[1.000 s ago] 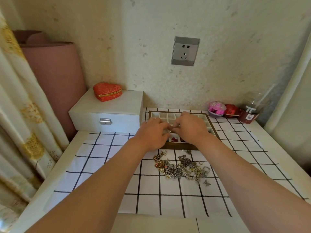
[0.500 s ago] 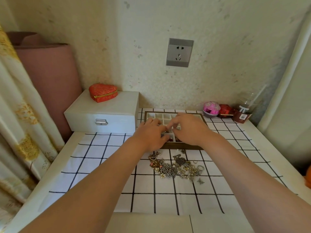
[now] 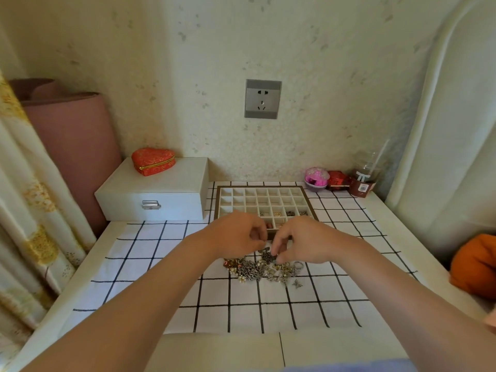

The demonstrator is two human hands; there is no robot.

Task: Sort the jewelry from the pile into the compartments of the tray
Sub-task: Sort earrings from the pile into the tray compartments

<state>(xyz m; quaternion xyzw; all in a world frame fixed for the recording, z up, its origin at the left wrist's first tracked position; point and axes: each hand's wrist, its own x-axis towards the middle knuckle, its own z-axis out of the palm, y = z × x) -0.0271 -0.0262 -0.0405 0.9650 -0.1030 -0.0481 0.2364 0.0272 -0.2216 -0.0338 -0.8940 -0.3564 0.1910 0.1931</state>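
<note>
Jewelry pile [image 3: 264, 268] just before the tray [image 3: 260, 187]: right hand [image 3: 303, 241] pinches a tangled chain [image 3: 268, 255], left hand [image 3: 236, 234] curled, hold unclear; snagged neighbours may spill.

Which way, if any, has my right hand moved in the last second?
Yes. Your right hand pulled back toward you, from over the tray to the jewelry pile.
</note>
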